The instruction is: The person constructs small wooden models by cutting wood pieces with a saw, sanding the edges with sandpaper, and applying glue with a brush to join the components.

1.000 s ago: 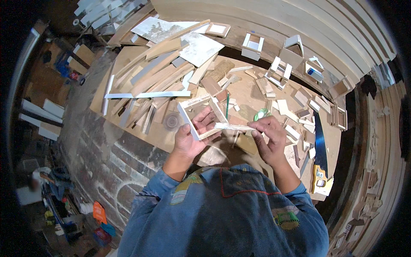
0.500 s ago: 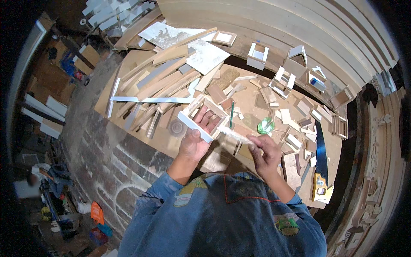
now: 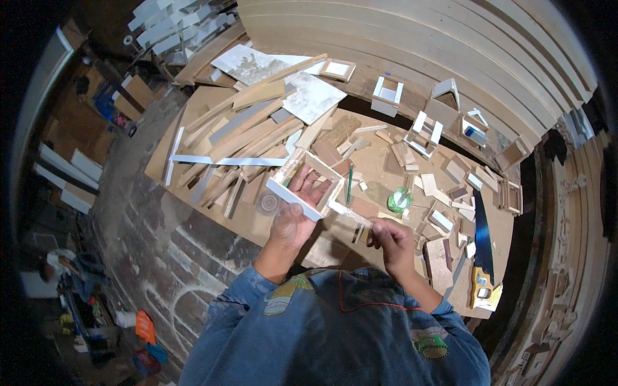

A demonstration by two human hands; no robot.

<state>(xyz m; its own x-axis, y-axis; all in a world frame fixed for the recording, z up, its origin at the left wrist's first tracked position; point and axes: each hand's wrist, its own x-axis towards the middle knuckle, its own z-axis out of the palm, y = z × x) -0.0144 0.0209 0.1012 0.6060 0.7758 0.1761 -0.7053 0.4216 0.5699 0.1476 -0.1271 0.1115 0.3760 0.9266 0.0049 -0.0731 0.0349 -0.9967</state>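
My left hand [image 3: 293,222] grips a small open wooden frame [image 3: 295,199] with a white front face, fingers showing through its opening and the thumb on the near side. In my right hand [image 3: 394,241] a thin, whitish-smeared wooden stick [image 3: 351,215] is pinched between thumb and fingers. The stick's far end meets the right corner of the frame, or lies very close to it. Just beyond the frame lies a green pencil [image 3: 349,183]. A green translucent plastic container [image 3: 400,200] stands on the board to the right of it.
Long wood strips [image 3: 251,132] and a white panel [image 3: 314,96] are piled at the back left. Small offcuts [image 3: 441,219] litter the right side, beside a yellow-handled handsaw [image 3: 483,257]. Several small box assemblies [image 3: 423,134] line the far edge. Another person [image 3: 80,273] is at far left.
My right hand has shifted slightly down and left, bringing the stick closer to the frame's right corner. The left hand still holds the frame, slightly lower in view.
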